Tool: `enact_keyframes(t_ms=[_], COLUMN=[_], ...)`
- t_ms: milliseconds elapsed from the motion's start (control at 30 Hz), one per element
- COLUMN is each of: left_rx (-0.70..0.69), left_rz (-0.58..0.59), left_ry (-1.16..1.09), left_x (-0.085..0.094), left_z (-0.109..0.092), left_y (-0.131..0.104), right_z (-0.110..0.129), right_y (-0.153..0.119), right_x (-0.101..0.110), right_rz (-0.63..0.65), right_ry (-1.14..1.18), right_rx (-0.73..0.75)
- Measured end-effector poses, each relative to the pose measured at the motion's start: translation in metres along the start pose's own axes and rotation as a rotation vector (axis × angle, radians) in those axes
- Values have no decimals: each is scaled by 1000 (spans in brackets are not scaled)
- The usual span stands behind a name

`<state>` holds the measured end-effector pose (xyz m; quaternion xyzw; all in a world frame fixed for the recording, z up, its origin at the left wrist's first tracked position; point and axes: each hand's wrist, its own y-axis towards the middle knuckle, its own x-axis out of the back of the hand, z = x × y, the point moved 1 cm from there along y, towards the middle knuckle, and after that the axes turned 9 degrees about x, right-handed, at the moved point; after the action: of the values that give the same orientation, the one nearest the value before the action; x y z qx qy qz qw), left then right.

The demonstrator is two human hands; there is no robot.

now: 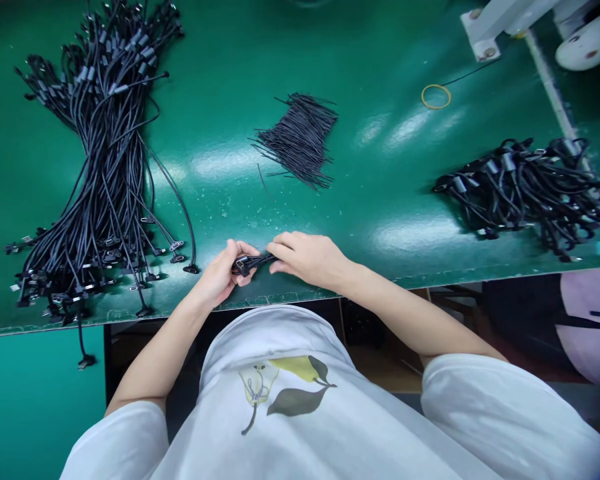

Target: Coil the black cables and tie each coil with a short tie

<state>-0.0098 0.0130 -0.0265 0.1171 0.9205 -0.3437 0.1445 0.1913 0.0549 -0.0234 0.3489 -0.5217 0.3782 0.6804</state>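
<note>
Near the front edge of the green table, a folded black cable (245, 265) lies between my two hands. My left hand (225, 272) is closed around its connector end. The fingers of my right hand (303, 259) pinch the other end of the folded cable. Beyond my hands lies a loose pile of thin black ties (303, 140), with one single tie apart at its lower left. To the left a large heap of long black cables (113, 153) stretches across the table, connectors at both ends. A pile of folded black cables (525, 190) sits at the right.
A yellow ring (435, 97) with a dark string lies at the upper right of the green table (380, 40). A white metal bracket (485, 40) stands at the top right corner. One cable from the left heap hangs over the front edge. Part of another person (587, 300) shows at the right.
</note>
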Motion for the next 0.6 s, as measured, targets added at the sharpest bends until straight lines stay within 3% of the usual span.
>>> enact_keyframes(t_ms=[100, 233, 400, 600], left_rx=[-59, -205, -260, -297], left_rz=[36, -11, 137, 46], left_ry=[191, 458, 431, 479], left_x=[0, 0, -1, 1], left_z=[-2, -5, -5, -6], left_y=[0, -2, -2, 0], right_z=[7, 11, 16, 13], right_y=[-4, -11, -14, -3], right_x=[-3, -1, 7, 10], right_rz=[35, -10, -145, -185], right_ry=[-32, -18, 93, 230], right_rx=[-30, -92, -95, -175])
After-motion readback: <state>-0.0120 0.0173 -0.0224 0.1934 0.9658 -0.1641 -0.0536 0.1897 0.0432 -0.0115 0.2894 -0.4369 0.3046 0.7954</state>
